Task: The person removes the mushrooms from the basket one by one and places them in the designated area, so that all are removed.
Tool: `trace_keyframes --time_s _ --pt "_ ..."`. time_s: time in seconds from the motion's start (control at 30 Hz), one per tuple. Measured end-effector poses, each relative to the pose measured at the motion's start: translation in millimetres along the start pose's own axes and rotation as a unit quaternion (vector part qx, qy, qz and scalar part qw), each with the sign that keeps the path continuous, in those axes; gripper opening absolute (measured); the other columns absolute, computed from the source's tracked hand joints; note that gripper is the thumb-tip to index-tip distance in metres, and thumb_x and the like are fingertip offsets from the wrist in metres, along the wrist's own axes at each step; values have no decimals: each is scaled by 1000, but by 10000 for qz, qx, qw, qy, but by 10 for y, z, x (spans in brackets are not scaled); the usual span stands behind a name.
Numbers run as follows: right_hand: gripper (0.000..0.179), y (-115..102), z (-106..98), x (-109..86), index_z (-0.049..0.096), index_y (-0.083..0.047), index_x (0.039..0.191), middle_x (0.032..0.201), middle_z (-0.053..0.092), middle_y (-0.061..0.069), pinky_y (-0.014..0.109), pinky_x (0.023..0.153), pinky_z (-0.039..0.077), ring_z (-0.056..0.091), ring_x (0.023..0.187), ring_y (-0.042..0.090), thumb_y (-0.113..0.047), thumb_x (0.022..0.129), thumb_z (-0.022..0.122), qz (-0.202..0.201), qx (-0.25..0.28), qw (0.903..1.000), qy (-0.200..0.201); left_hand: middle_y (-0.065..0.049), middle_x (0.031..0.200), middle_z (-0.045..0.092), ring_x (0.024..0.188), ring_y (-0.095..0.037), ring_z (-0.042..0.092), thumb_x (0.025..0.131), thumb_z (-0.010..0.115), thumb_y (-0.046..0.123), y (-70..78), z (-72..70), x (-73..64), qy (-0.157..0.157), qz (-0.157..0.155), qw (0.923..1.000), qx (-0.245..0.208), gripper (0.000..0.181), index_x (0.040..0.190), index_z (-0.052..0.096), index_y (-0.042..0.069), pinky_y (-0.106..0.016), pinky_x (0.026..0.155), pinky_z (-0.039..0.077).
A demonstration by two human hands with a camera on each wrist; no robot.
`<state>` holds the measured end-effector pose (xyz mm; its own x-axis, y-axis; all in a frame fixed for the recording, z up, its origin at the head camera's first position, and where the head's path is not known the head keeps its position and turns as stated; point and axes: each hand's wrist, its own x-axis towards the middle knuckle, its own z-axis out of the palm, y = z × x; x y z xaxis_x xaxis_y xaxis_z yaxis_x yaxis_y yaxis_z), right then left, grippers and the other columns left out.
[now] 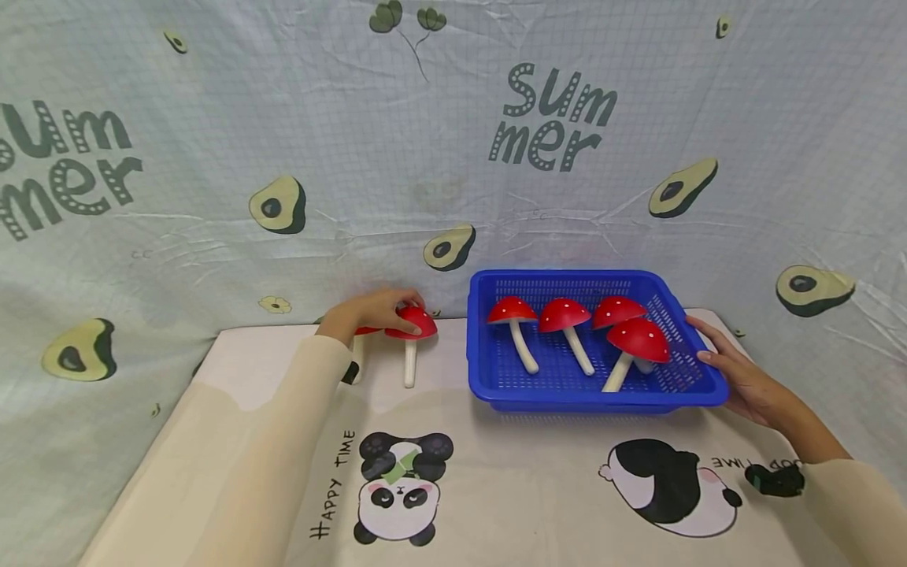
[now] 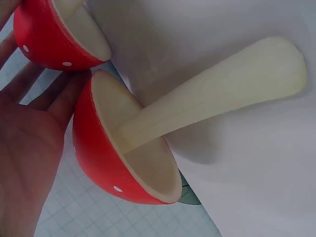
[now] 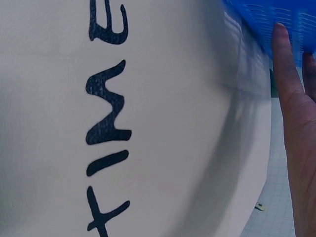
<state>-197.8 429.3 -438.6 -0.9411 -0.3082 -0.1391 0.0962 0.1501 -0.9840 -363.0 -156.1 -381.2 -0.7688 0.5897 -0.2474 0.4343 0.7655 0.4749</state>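
A red-capped toy mushroom [image 1: 414,324] with a white stem lies at the table's back edge, its cap in the fingers of my left hand [image 1: 379,309]. Just left of it, a second mushroom [image 1: 357,346] is partly covered by that hand and wrist. The left wrist view shows this second mushroom [image 2: 126,148] close up, cap beside the palm, while the fingers reach round the other cap [image 2: 54,37]. My right hand [image 1: 744,378] rests against the right side of a blue plastic basket [image 1: 598,399], fingers fairly straight on its wall [image 3: 291,29].
Several more red mushrooms [image 1: 564,315] lie inside the basket. A pale cloth with panda prints [image 1: 397,504] covers the table. Behind it hangs a light curtain [image 1: 354,157] printed with avocados and lettering, close against the table's back edge.
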Motion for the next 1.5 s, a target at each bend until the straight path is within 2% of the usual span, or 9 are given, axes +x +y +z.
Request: trace_keyframes --time_s 0.3,0.53,0.63,0.73,0.9,1.13,1.37,1.5 --pt "62 0 6 -3 5 -48 160 134 35 -12 45 81 61 67 105 10 -23 111 34 -39 106 9999 -61 -17 136 57 127 -33 51 93 73 26 -48 -22 -13 -24 119 9998 -152 55 139 52 4 -45 107 46" --pt "62 -1 16 0 6 -47 161 134 37 -13 44 82 61 68 106 11 -22 111 33 -91 213 9996 -139 -16 139 56 129 -33 50 92 73 28 -14 -32 -48 6 133 9998 -172 60 143 51 5 -46 106 48" --pt "62 -6 21 1 6 -48 160 133 37 -13 44 82 61 68 106 11 -22 111 33 -91 249 9995 -150 -17 142 55 132 -35 50 93 71 28 24 -45 -56 131 387 9989 -232 58 143 51 4 -49 108 46" --pt "62 -9 22 4 6 -48 160 133 37 -13 44 82 61 68 106 10 -22 111 33 -84 204 9997 -122 -20 144 53 133 -39 49 96 66 27 96 -66 -64 327 779 9958 -347 56 141 51 0 -53 111 42" --pt "62 -11 17 8 5 -47 161 134 35 -13 44 81 61 68 105 10 -22 111 33 -84 136 9998 -98 -21 144 52 133 -42 49 96 65 24 328 -112 -95 705 1165 9897 -448 54 141 51 -1 -54 110 42" --pt "62 -2 -4 7 4 -47 161 133 36 -14 44 82 61 67 106 10 -22 111 33 -98 130 9998 -128 -13 143 56 132 -35 51 98 64 28 788 -175 -74 1049 1519 9828 -67 50 142 52 6 -50 108 46" --pt "62 -2 -9 5 4 -47 161 133 37 -14 44 82 61 68 106 11 -22 111 33 -91 146 9998 -141 -11 144 56 132 -28 53 100 63 29 1319 -199 -2 998 1806 9784 82 52 144 50 7 -45 109 46" --pt "61 3 -16 -2 5 -49 160 133 35 -13 44 82 61 68 106 11 -23 112 32 -57 183 9997 -151 -10 143 57 132 -25 54 101 62 27 1564 -150 107 902 2033 9748 176 49 144 51 7 -38 110 45"
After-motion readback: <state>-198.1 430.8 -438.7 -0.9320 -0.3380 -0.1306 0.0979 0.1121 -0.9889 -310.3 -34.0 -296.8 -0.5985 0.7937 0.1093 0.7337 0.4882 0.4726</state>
